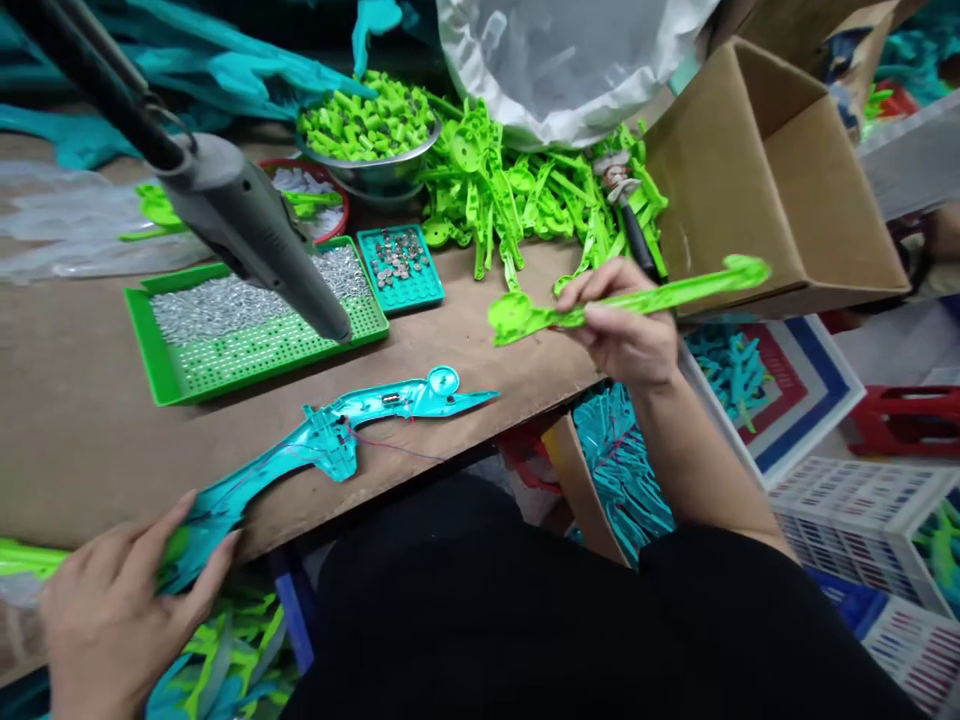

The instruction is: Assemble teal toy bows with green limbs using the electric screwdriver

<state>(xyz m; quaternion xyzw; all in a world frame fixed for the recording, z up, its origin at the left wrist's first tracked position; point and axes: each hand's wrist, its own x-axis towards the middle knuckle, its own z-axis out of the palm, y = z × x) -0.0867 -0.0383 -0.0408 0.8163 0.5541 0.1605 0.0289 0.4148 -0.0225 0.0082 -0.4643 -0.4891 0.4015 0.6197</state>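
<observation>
- The near end of a turquoise half-shell is gripped by the left hand; the shell is laid on the tabletop, ahead of that grip.
- Inside it, a spring-like part is already seated, but one thin wire is left loose; the shell is not yet covered.
- Beyond its tip, a lime-green strip is clasped in the right hand, apart from the shell, apparently unfitted.
- Past both grips, silvery screws and many similar lime-green pieces are left unused.
</observation>
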